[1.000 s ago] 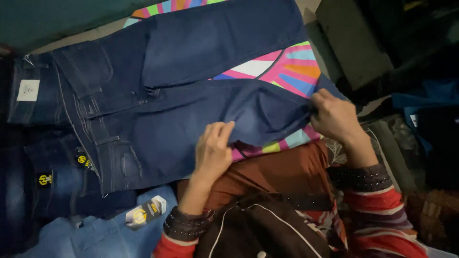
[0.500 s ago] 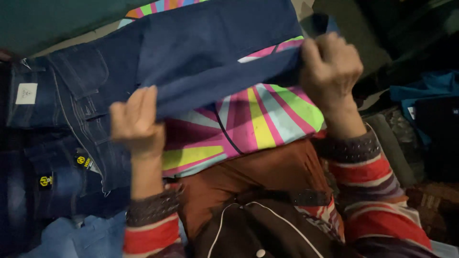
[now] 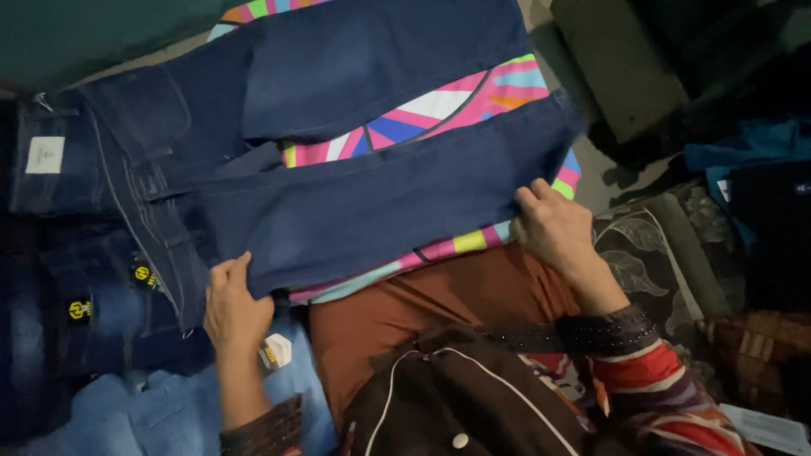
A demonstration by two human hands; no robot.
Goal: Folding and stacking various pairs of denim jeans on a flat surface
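Observation:
A pair of dark blue jeans [image 3: 338, 194] lies spread on a bright multicoloured striped mat [image 3: 422, 114], waistband to the left, legs pointing right. My left hand [image 3: 232, 308] pinches the near edge of the near leg by the hip. My right hand [image 3: 553, 224] grips the same leg's edge close to its hem. The far leg lies flat at the top, and the mat shows between the two legs.
More dark jeans with yellow tags [image 3: 80, 311] and pale blue denim [image 3: 152, 414] lie stacked at the left. A white paper tag [image 3: 274, 350] rests by my left wrist. My rust-brown clothed lap [image 3: 422, 312] fills the middle; dark patterned fabric [image 3: 650, 253] and bundles sit at the right.
Half a second ago both hands held the near leg lifted off the mat. Now they have lowered it flat toward me, covering much of the striped mat.

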